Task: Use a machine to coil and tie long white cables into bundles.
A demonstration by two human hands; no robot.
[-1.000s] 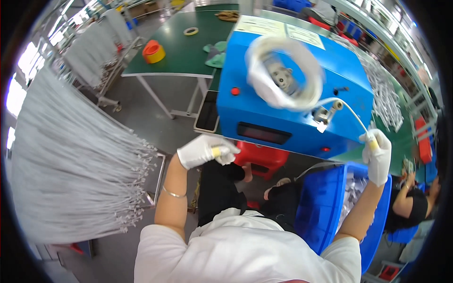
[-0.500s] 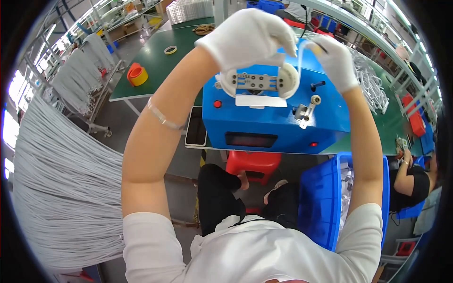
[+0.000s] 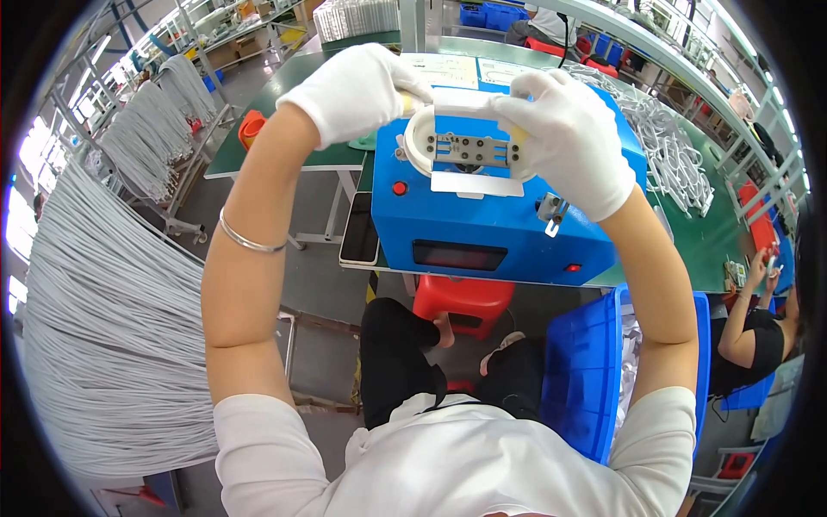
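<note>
Cable coil [image 3: 419, 145] between left grip [image 3: 357, 95] and right grip [image 3: 573, 138], above blue machine [image 3: 392, 228]

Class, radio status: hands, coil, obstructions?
Left hand at upper left of cable coil; right hand partly hiding its right side. Coil around metal winding fixture. No obstruction seen.

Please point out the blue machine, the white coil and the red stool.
Blue machine [image 3: 521, 220]: head view, front face, above its dark display.
White coil [image 3: 417, 144]: head view, its left curve.
Red stool [image 3: 462, 295]: head view, its upper part.

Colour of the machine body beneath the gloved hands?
Blue machine body; shows best in the head view.
</note>
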